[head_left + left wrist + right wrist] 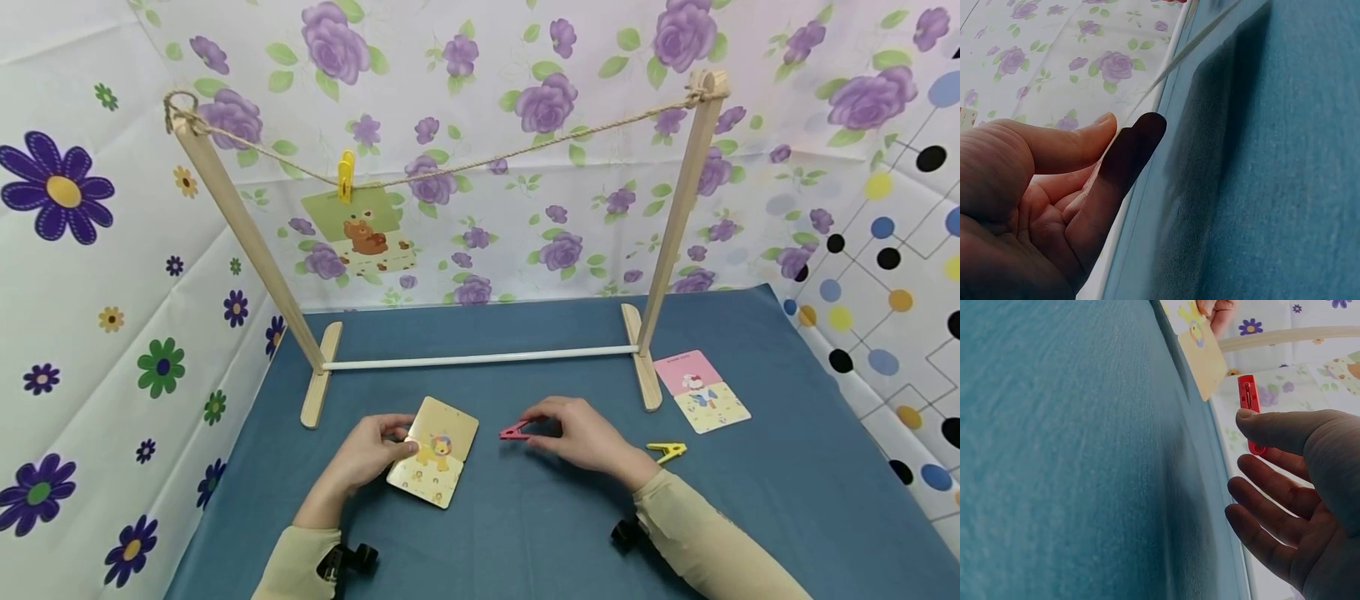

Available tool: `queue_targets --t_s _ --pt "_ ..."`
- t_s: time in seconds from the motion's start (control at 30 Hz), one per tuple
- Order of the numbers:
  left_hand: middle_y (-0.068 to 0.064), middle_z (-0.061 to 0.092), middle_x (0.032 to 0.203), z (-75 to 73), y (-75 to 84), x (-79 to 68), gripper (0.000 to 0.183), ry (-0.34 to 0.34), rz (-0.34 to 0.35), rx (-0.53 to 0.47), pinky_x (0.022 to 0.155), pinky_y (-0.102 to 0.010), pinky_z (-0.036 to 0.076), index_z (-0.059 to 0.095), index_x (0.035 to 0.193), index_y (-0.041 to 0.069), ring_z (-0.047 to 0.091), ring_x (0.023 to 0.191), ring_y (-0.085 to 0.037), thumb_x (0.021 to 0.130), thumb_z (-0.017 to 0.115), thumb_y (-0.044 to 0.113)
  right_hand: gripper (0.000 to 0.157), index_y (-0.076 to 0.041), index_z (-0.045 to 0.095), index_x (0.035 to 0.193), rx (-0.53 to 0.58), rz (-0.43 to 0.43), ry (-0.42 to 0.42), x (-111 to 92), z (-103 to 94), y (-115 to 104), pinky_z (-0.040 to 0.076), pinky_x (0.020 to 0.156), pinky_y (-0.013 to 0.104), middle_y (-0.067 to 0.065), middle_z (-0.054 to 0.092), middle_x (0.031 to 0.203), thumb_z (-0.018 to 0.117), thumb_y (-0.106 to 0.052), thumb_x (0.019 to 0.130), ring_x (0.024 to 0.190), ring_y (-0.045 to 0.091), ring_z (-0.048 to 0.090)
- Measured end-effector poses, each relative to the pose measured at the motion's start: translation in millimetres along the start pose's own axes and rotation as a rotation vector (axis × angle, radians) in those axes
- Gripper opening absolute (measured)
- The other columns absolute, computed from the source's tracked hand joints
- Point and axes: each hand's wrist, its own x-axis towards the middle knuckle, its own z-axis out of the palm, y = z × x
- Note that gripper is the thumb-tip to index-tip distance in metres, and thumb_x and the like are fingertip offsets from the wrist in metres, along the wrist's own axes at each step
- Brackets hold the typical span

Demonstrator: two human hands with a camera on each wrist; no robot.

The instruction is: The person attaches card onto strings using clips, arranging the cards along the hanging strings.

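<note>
My left hand (370, 452) pinches the left edge of a yellow card (452, 423) with a lion picture, thumb on its face. In the left wrist view the card is edge-on, a thin strip above the blue cloth. To its right, my right hand (577, 433) holds a red clothespin (514, 431) between thumb and index finger. The right wrist view shows the red clothespin (1248, 394) upright, the other fingers spread loosely below. A yellow clothespin (346, 176) grips a green bear card (367, 218) on the sagging rope (517, 154).
Two wooden posts (678, 208) joined by a white rod (480, 360) carry the rope at the back of the blue cloth (525, 533). Right of my right hand lie a second yellow clothespin (667, 452) and a pink-and-yellow card (702, 392). Floral sheets (465, 100) hang behind.
</note>
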Motion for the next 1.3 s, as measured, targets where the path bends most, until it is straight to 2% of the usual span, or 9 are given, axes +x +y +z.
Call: queue_targets --t_s 0.1,0.3,0.57,0.8,0.97,1.13,1.3 --pt "-0.008 0.071 0.097 -0.6 0.7 -0.1 0.042 0.000 0.017 -0.034 0.067 -0.032 0.056 0.067 0.136 -0.005 0.071 0.078 -0.020 0.097 0.079 0.003 0.034 -0.020 0.078 0.127 0.002 0.002 0.002 -0.9 -1.2 1.1 0.054 0.077 0.030 -0.010 0.073 0.119 0.086 -0.027 0.095 0.094 0.016 0.067" --pt "-0.014 0.078 0.099 -0.2 2.2 2.5 0.031 -0.011 0.028 -0.167 0.069 -0.031 0.060 0.065 0.129 -0.006 0.074 0.082 -0.022 0.100 0.073 -0.001 0.035 -0.018 0.078 0.128 0.006 0.009 0.003 -3.6 -3.0 2.3 0.055 0.078 0.031 -0.010 0.072 0.119 0.086 -0.026 0.095 0.097 0.017 0.067" --pt "-0.019 0.079 0.105 0.6 3.1 6.4 0.028 -0.017 0.027 -0.320 0.073 -0.033 0.063 0.059 0.130 -0.006 0.078 0.089 -0.025 0.102 0.066 -0.006 0.033 -0.023 0.077 0.127 0.004 0.022 0.021 -5.8 -4.5 4.7 0.055 0.078 0.031 -0.010 0.072 0.119 0.086 -0.027 0.095 0.096 0.016 0.067" --pt "-0.021 0.078 0.109 -1.4 9.5 4.4 0.029 -0.026 0.055 -0.353 0.075 -0.036 0.064 0.058 0.130 -0.008 0.077 0.093 -0.025 0.104 0.066 -0.003 0.034 -0.022 0.077 0.127 0.008 0.030 0.045 -8.4 -8.2 9.2 0.059 0.085 0.037 -0.010 0.073 0.119 0.086 -0.026 0.095 0.105 0.014 0.069" --pt "-0.022 0.078 0.109 0.0 11.8 4.3 0.027 -0.025 0.067 -0.363 0.079 -0.037 0.064 0.059 0.127 -0.009 0.077 0.095 -0.025 0.103 0.068 -0.003 0.034 -0.022 0.077 0.128 0.012 0.035 0.060 -10.5 -12.5 11.7 0.060 0.086 0.036 -0.010 0.073 0.120 0.086 -0.027 0.095 0.106 0.011 0.068" --pt "-0.021 0.078 0.106 3.5 10.9 6.8 0.023 -0.016 0.076 -0.356 0.079 -0.036 0.064 0.061 0.122 -0.008 0.076 0.093 -0.020 0.101 0.070 -0.003 0.034 -0.021 0.077 0.128 0.033 0.034 0.081 -11.9 -17.8 14.1 0.061 0.087 0.037 -0.010 0.073 0.120 0.085 -0.027 0.096 0.107 0.012 0.069" --pt "-0.017 0.077 0.099 7.2 11.5 10.1 0.019 -0.004 0.080 -0.392 0.075 -0.034 0.063 0.061 0.116 -0.008 0.074 0.087 -0.017 0.099 0.071 -0.006 0.032 -0.023 0.077 0.127 0.031 0.059 0.095 -13.4 -21.6 16.5 0.061 0.087 0.039 -0.009 0.073 0.119 0.085 -0.027 0.096 0.107 0.013 0.069"
